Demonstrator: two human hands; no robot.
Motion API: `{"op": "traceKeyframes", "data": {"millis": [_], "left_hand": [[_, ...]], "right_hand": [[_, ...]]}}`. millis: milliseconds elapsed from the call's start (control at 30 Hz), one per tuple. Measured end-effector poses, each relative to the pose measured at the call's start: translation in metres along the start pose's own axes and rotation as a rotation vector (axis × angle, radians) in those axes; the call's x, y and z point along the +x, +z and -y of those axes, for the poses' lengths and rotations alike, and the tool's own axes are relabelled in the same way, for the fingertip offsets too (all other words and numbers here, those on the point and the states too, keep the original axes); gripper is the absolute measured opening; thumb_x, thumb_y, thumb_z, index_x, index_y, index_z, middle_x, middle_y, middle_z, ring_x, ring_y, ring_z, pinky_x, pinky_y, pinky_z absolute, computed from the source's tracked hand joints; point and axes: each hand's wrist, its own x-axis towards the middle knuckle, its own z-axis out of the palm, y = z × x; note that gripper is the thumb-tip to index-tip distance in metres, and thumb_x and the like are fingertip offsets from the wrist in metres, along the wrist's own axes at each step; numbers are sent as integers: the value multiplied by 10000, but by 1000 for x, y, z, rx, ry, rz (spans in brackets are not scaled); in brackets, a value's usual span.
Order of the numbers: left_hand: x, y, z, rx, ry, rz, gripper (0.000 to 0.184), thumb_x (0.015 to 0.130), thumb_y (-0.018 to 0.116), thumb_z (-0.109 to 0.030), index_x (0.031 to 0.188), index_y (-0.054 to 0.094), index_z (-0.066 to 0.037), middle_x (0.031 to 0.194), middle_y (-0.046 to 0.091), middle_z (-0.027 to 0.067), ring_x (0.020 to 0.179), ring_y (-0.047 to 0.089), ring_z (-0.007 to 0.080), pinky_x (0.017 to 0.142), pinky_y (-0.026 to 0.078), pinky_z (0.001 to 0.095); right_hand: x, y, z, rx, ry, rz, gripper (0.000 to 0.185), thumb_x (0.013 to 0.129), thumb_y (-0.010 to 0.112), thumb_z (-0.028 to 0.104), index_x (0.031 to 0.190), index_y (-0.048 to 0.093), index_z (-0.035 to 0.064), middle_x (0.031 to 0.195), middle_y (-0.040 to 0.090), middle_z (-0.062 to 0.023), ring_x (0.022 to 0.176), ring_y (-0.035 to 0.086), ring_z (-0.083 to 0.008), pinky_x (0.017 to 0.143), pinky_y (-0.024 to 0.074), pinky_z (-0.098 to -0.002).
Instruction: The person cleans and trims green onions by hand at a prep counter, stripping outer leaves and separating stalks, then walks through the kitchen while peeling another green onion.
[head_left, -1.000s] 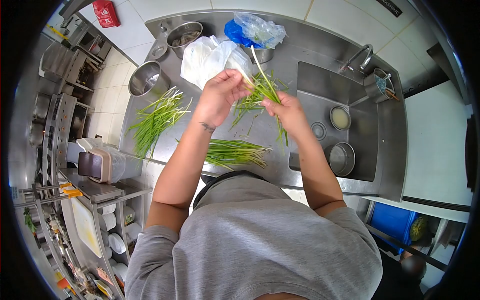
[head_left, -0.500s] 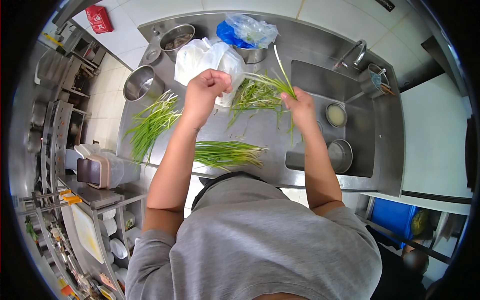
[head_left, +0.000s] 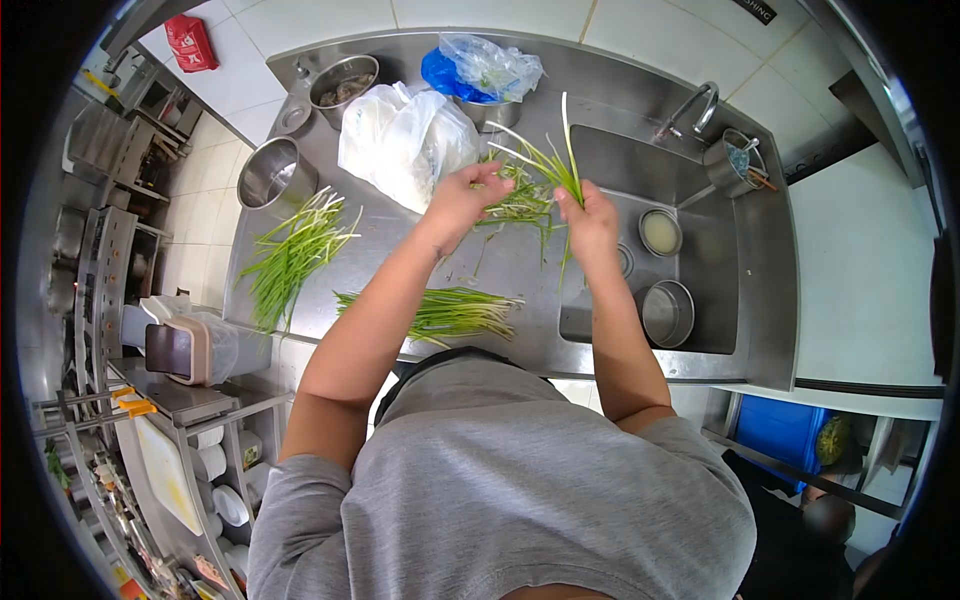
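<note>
My right hand (head_left: 590, 222) is closed round a few green onions (head_left: 561, 165), their white ends pointing up and to the left. Just left of them, my left hand (head_left: 466, 200) hovers over a pile of green scraps (head_left: 523, 205); its fingertips are bent close together, and whether they hold anything is too small to tell. A bunch of green onions (head_left: 462, 313) lies near the counter's front edge, below my hands. Another bunch (head_left: 295, 258) spreads over the left part of the steel counter (head_left: 385, 245).
Behind my left hand sits a white plastic bag (head_left: 405, 140), beside a pot (head_left: 497, 112) topped with blue and clear bags. A steel pot (head_left: 276, 178) stands at left. At right, the sink (head_left: 715, 285) holds two bowls, below a faucet (head_left: 690, 115).
My left hand went left, away from the onions, then came back right and lower, over the scraps. My right hand still holds the onions, whose white stalks now fan apart. The view has shifted slightly.
</note>
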Motion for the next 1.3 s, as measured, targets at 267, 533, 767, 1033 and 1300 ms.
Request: {"op": "traceKeyframes", "data": {"millis": [267,533,767,1033,1300], "left_hand": [[6,-2,-24,-441,-27,-31,161,798,683,-191,754,585,-72,669,541,-31,558,449,49,496,358,210],[17,-12,-23,-644,13,-106,95,803,644,-95,800,575,-29,689,539,15,589,463,90,550,388,226],[38,-34,6,-535,-47,-238,144,779,665,-98,749,557,-7,659,553,33,585,488,91,524,392,206],[57,-10,109,876,282,-72,199,697,680,-166,845,644,-37,797,639,159,694,609,272,627,466,367],[36,14,40,389,52,72,291,799,634,-282,960,642,-40,873,655,125,799,620,182,697,473,322]], "right_hand": [[-8,10,-4,-109,-134,50,257,833,614,236,806,513,2,615,503,-179,548,472,-303,544,393,-375],[-16,1,11,-130,-148,113,244,843,600,242,825,528,9,635,516,-181,564,481,-321,552,398,-374],[-15,-26,11,-102,-97,44,213,847,599,217,856,557,8,619,506,-109,569,472,-185,561,399,-319],[-9,-33,6,460,202,177,136,875,580,186,864,569,51,622,456,34,487,331,-27,442,270,-200],[-8,-24,-7,1053,382,413,150,894,542,194,908,535,46,624,450,10,438,309,-54,400,242,-202]]}}
